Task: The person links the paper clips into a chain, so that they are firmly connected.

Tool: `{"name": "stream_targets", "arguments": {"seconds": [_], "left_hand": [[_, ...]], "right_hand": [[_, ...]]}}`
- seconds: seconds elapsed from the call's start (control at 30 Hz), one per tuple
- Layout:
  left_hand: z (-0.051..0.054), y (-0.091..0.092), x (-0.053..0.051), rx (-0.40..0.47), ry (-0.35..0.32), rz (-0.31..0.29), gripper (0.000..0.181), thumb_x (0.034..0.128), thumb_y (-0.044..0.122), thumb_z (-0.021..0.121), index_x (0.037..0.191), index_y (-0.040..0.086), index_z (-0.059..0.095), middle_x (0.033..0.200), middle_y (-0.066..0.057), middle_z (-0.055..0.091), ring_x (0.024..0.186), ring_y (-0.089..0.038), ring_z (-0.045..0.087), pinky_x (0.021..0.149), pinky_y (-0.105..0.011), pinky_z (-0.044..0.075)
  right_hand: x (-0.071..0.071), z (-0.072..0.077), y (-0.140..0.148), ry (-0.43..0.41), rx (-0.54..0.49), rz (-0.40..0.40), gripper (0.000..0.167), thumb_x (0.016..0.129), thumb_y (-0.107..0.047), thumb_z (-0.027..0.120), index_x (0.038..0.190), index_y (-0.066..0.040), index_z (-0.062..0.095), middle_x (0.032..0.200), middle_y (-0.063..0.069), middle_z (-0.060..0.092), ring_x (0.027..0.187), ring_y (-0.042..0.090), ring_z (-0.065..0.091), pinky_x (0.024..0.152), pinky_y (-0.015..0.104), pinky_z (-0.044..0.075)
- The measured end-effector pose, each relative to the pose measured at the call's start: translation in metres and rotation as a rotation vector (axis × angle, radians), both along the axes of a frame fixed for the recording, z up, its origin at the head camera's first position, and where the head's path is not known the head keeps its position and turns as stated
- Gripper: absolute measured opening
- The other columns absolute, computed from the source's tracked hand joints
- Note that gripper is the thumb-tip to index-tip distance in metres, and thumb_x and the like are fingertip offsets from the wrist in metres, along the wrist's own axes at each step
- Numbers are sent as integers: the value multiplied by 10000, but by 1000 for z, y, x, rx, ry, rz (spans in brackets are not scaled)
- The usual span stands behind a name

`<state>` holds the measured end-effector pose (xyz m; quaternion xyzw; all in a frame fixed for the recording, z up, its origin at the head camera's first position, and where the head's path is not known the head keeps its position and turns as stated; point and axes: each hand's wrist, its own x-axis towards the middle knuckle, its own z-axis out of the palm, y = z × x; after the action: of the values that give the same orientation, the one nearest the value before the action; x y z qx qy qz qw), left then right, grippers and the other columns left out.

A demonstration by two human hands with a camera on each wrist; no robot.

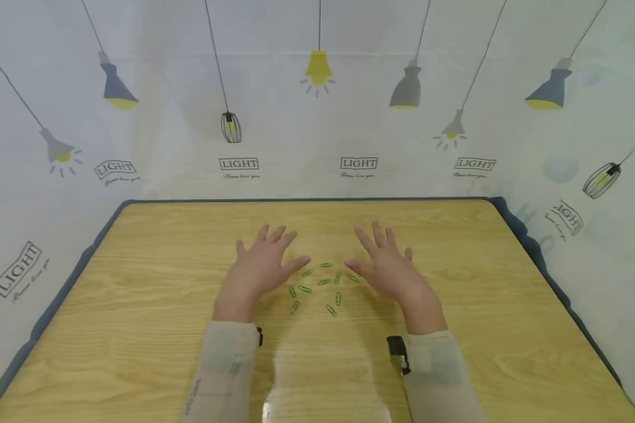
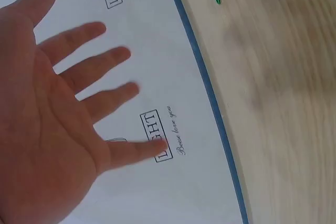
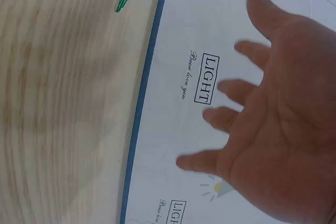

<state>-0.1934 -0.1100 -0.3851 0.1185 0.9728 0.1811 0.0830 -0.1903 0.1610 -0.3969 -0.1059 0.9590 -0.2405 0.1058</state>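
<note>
The left hand and right hand hover, fingers apart and holding nothing, over the wooden table, the green paper clips lying loose between them, so a low sideways sweep by either could scatter the nearest

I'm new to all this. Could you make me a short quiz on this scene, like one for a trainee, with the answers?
1. True or false: the person's bare left hand and bare right hand both have spread fingers and hold nothing.

2. Where do the small, green, looped paper clips lie?
A) in a glass bowl
B) on the yellowish wood-grain table
C) in the right palm

3. Fill in the boxed word printed repeatedly on the white sheet with lamp pictures beyond the table: ____.

Key: 1. True. 2. B. 3. LIGHT.
</note>
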Motion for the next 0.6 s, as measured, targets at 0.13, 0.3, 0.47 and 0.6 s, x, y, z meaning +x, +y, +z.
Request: {"name": "stream_targets", "arguments": {"seconds": [0.13, 0.3, 0.47, 0.6], "left_hand": [[-4, 10, 5, 65, -35, -82, 633, 1066, 537, 594, 1588, 190, 505, 1635, -99, 519, 1519, -350, 492, 1229, -639, 389], [-17, 28, 14, 82, -107, -194, 392, 1033, 274, 725, 1404, 153, 687, 1221, -75, 772, 1059, -225, 740, 951, -447, 604], [-23, 39, 24, 126, -194, -231, 298, 992, 150, 760, 1290, 144, 750, 1044, -50, 786, 876, -145, 705, 880, -427, 607], [-27, 39, 27, 187, -272, -218, 283, 990, 98, 735, 1271, 133, 742, 917, -61, 765, 725, -134, 637, 796, -382, 570]], "right_hand": [[0, -4, -6, -13, -28, 85, 727, 1045, -377, 692, 1672, -218, 360, 1800, 193, -18, 1653, 485, 36, 1249, 776, 169], [1, -10, -14, -46, -37, 157, 511, 1012, -213, 752, 1500, -145, 614, 1637, 229, 445, 1464, 451, 505, 1161, 600, 477], [1, -19, -15, -166, -142, 194, 375, 982, -85, 764, 1351, -121, 713, 1077, 81, 740, 940, 192, 676, 847, 368, 583], [1, -26, -11, -244, -221, 214, 273, 976, -45, 745, 1238, -122, 753, 893, 32, 726, 757, 131, 601, 712, 282, 511]]}}
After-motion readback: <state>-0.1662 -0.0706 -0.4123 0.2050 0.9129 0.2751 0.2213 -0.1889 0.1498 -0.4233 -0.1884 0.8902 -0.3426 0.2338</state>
